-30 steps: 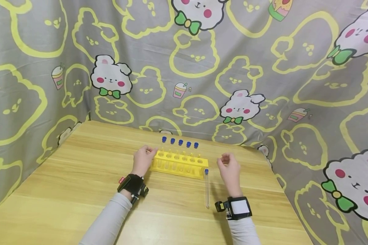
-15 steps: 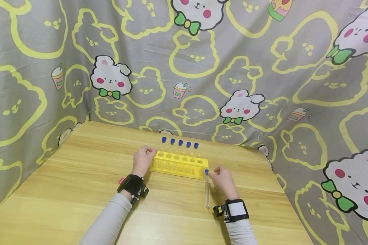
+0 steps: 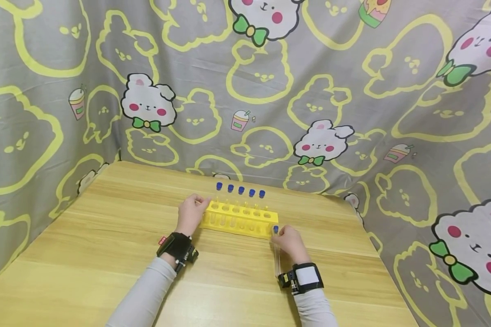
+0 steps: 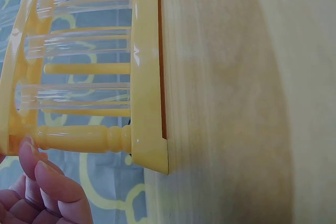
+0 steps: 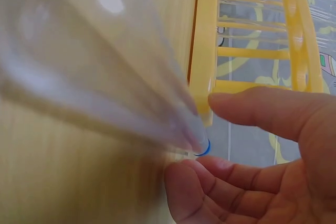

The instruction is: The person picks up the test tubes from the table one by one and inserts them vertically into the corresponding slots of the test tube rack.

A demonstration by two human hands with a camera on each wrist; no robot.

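A yellow test tube rack stands mid-table, holding several clear test tubes upright. My left hand grips the rack's left end, with its thumb at the upper plate's corner beside the end post. In front of the rack's right end lies a clear test tube with a blue cap. My right hand is at the capped end of this tube. In the right wrist view, the thumb and curled fingers stand on either side of it, with a gap below the thumb.
Several loose blue caps stand in a row behind the rack. Small yellow pegs line the rack's rear edge. A grey patterned curtain hangs around the wooden table at its back and sides.
My right hand has moved left and toward the body, from beside the rack to the capped end of the lying test tube. My left hand has stayed on the rack.
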